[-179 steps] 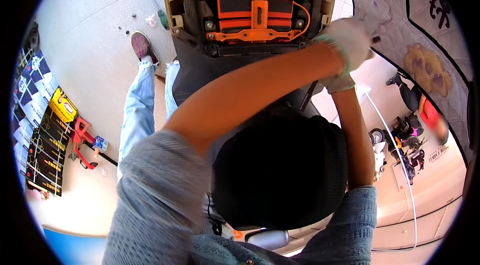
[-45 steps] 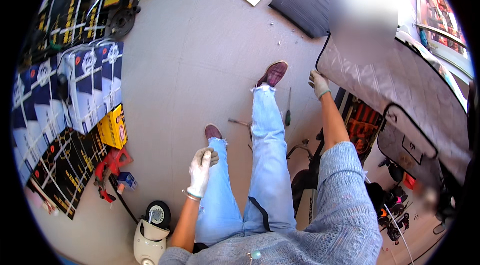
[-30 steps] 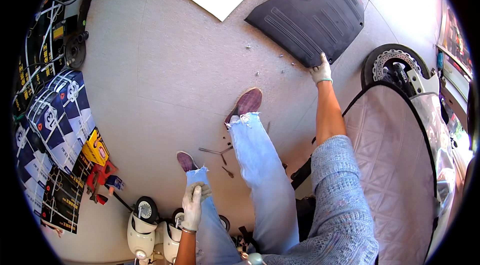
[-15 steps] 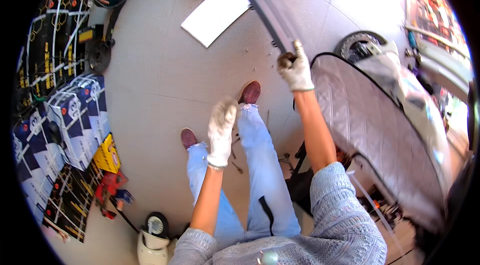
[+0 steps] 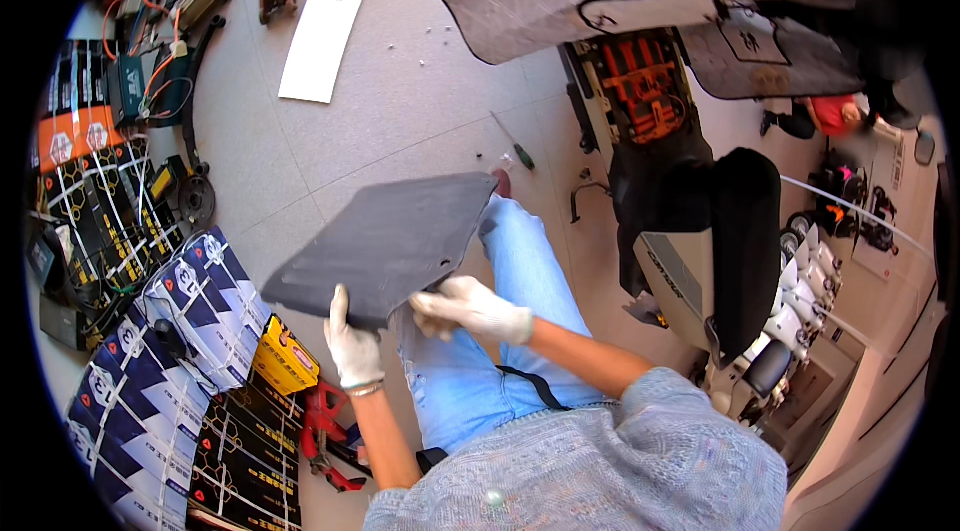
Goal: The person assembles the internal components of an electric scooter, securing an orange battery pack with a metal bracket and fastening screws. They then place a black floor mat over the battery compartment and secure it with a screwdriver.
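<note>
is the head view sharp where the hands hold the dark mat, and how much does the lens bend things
Head view: the dark mat, left hand and right hand are fairly sharp, evenly lit, no glare; floor tile lines curve toward the rim; black corners frame the fisheye circle.

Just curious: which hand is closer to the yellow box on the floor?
Left. The left hand grips the dark mat's near edge just above the yellow box; the right hand is farther right.
</note>
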### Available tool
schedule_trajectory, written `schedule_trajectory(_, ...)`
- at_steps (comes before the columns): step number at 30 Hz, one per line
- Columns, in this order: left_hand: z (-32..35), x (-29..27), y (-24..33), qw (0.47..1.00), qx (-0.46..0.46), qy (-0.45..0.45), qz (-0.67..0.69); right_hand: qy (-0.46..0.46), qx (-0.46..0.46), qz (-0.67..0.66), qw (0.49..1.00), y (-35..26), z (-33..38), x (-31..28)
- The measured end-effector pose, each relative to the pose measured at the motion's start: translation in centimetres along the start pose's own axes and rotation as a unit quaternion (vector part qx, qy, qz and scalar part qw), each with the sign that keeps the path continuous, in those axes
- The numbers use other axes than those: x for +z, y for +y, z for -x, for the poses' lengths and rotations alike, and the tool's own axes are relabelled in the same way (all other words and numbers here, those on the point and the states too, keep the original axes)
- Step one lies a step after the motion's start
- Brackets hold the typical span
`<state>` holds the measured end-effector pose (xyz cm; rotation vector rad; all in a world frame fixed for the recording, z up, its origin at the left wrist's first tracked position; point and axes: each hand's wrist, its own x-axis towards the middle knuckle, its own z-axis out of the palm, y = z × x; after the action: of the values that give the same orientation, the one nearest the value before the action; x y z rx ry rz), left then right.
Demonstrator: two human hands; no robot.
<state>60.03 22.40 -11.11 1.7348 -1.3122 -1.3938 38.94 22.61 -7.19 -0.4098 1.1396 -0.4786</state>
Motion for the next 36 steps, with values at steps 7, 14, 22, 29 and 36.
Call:
schedule_trajectory(7,7.8,4.1,6.4,0.911,-0.229,-0.038,0.340,0.380,-0.040,0.150,0.912,2.8,17.0,-22.5)
schedule_trajectory(14,14.4,15.9,7.6,0.976,0.018,-0.056,0.208,0.300,0.142,0.280,0.901,-1.9,23.8,-40.0)
schedule_trajectory(22,16.7,33.8,11.3,0.969,0.229,-0.078,0.058,0.146,-0.039,-0.039,0.988,-7.3,32.5,-54.1)
schedule_trajectory(29,5.5,48.8,14.3,0.932,0.062,-0.242,0.263,0.386,-0.057,0.102,0.915,-6.8,33.4,-70.0)
schedule_trajectory(36,-7.6,61.1,11.1,0.906,-0.170,-0.229,0.312,0.401,-0.200,0.528,0.722,-2.1,28.5,-83.1)
